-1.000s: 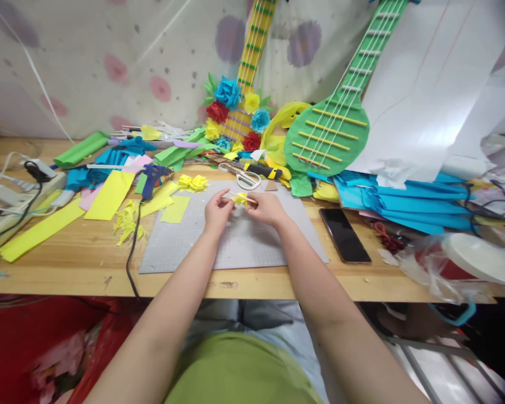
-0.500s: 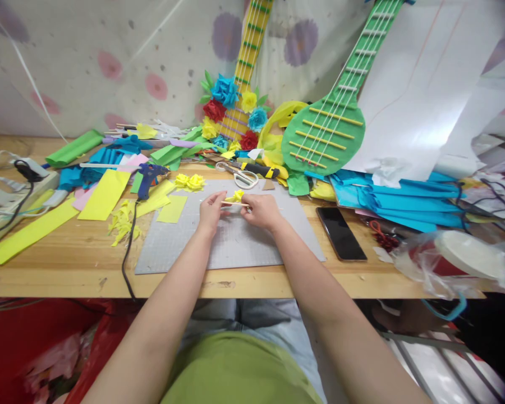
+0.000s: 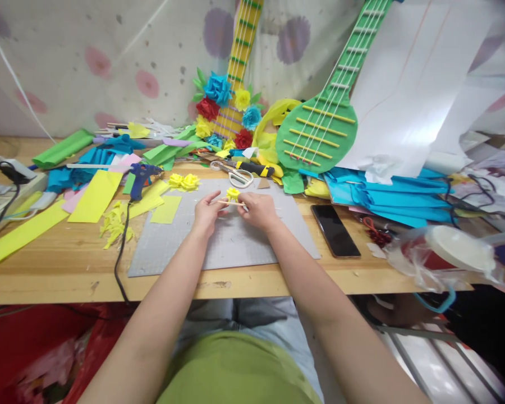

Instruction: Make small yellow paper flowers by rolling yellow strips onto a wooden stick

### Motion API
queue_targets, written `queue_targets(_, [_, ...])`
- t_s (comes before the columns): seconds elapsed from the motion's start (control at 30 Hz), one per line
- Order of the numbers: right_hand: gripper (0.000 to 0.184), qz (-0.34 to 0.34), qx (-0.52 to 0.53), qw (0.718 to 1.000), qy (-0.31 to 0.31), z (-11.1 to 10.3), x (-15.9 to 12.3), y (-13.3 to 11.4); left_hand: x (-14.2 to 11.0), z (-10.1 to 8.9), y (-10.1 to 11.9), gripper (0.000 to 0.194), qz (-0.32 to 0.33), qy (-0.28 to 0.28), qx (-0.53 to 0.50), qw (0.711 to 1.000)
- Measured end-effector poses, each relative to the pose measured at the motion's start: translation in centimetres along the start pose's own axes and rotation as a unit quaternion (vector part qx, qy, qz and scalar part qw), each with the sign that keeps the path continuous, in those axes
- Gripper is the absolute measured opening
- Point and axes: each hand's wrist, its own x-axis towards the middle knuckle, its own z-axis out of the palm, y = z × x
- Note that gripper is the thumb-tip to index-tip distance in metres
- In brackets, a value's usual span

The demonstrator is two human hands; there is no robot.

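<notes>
Above the grey cutting mat (image 3: 239,249), my left hand (image 3: 207,214) has its fingers pinched round one end of a thin wooden stick (image 3: 231,203). My right hand (image 3: 258,210) is closed at the stick's other end, with its fingertips against a small yellow paper flower (image 3: 233,193). Just behind the stick, the flower shows between both hands. Which fingers grip its base is hidden. Finished yellow paper flowers (image 3: 184,182) lie at the mat's back left edge, near a yellow paper rectangle (image 3: 166,210). White-handled scissors (image 3: 240,178) rest behind my hands.
A blue glue gun (image 3: 141,178) stands left, its black cord (image 3: 121,252) running over the table's front edge. A phone (image 3: 335,231) lies right of the mat. Behind lean a green paper instrument (image 3: 320,132) and a yellow flowered one (image 3: 238,67). Blue paper (image 3: 387,193) is stacked at right.
The view has shifted slightly, so the scene sits a little further left. The yellow flower shows more fully between my hands, turned upright. Both hands stay in the same place over the mat.
</notes>
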Motion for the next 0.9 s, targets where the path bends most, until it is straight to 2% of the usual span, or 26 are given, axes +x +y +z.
queue_targets(0.1, [0.021,0.041,0.012,0.999,0.023,0.2,0.1,0.1,-0.2,0.1,0.0,0.045,0.007,-0.001,-0.030,1.000])
queue_targets(0.23, [0.039,0.108,0.038,0.993,0.040,0.2,0.2,-0.6,-0.2,0.3,-0.1,0.038,0.029,0.033,-0.059,0.997])
queue_targets(0.33, [0.043,0.116,0.034,0.992,0.031,0.3,0.0,-1.4,-0.2,0.5,-0.2,0.035,0.041,0.070,-0.086,0.993])
queue_targets(0.43, [0.042,0.099,0.013,0.995,0.008,0.6,-0.1,-2.0,-0.1,0.5,-0.1,0.034,0.034,0.084,-0.099,0.991])
queue_targets(0.57, [0.039,0.084,0.003,0.996,-0.018,1.0,-0.2,-1.8,0.1,0.3,0.2,0.039,0.013,0.059,-0.108,0.992])
queue_targets(0.73, [0.039,0.099,0.010,0.995,-0.008,1.2,-0.2,-0.8,0.1,0.1,0.1,0.065,0.003,-0.031,-0.140,0.990])
queue_targets(0.9, [0.041,0.086,0.031,0.996,0.011,1.3,-0.1,-0.4,0.4,0.1,-0.6,0.075,0.024,-0.037,-0.124,0.991])
